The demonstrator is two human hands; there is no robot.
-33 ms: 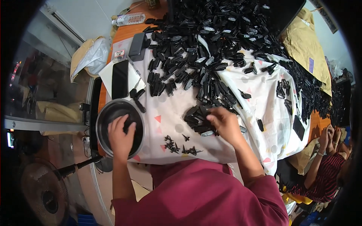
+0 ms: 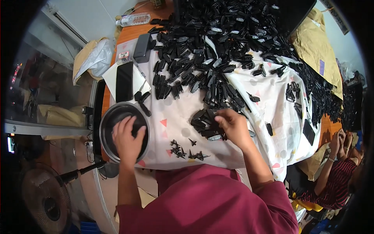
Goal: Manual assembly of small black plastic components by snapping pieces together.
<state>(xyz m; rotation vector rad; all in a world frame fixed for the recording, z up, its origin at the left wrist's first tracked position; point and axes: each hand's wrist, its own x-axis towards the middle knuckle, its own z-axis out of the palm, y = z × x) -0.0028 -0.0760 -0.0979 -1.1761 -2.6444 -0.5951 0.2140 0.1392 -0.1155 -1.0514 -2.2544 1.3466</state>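
Left hand: fingers loosely spread, thumb apart, over the metal bowl; holding nothing visible. Right hand: fingers curled beside clustered black plastic clips; grip cannot be told. Small black pointed pieces lie between hands, nearer the person.

Bowl left of piled parts

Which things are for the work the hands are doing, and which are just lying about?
Probably for the work:
bowl, left hand at it
black parts, right hand at them
spiky bits

Probably just lying about:
phone near the bowl
bottle
grey box
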